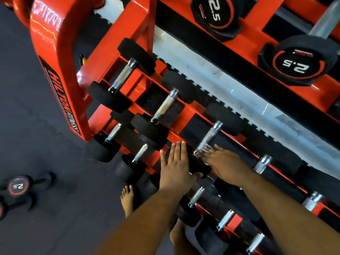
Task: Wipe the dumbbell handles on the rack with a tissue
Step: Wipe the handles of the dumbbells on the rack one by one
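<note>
the red rack (pixel 60 70) holds rows of black-ended dumbbells with bright metal handles. on its middle shelf, the third dumbbell from the rack's left end has its handle (pixel 209 137) running down toward the front rail. the right hand (pixel 224 162) lies over the near end of that handle, its blurred fingers spread across a scrap of pale tissue (pixel 204 150) pressed against the metal; whether they curl around the bar, i cannot tell. the left hand (pixel 174 168) rests flat on the front rail just beside it, fingers straight and together, thumb against the dumbbell's black near end (pixel 199 165). two more handles (pixel 123 76) sit toward the shelf's left end. a loose dumbbell (pixel 18 186) marked 2.5 lies on the dark floor (pixel 36 126), well apart from the rack.
</note>
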A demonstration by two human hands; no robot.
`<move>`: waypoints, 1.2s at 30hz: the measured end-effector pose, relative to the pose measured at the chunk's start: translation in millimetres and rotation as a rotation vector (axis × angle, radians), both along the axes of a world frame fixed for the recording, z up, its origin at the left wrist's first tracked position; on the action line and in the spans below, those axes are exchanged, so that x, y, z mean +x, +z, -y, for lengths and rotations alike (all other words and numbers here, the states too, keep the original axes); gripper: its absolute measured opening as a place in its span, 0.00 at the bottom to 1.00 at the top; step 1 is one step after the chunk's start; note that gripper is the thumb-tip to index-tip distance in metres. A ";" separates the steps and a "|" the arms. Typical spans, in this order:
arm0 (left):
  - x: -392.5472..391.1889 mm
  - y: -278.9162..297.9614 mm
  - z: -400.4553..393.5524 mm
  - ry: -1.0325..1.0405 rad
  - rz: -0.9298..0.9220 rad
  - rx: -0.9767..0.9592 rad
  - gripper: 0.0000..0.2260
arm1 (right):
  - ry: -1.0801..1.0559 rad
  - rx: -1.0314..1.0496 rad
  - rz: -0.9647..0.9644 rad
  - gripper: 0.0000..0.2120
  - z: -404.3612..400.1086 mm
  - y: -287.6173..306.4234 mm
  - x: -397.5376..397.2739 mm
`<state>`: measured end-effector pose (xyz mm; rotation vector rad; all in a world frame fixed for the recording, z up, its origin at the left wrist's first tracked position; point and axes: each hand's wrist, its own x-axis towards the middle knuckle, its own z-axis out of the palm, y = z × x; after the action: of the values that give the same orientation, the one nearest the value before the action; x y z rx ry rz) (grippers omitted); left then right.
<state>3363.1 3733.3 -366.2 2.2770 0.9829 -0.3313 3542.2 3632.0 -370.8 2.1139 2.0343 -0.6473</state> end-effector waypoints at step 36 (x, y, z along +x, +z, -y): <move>-16.3 -3.7 -181.6 0.078 -0.143 -0.143 0.57 | 0.181 0.144 0.378 0.31 -194.8 -42.7 -43.2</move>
<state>3346.7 3914.9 -369.9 2.1030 1.0804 -0.5203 3499.0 3826.8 -413.4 1.9089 2.0667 -0.0674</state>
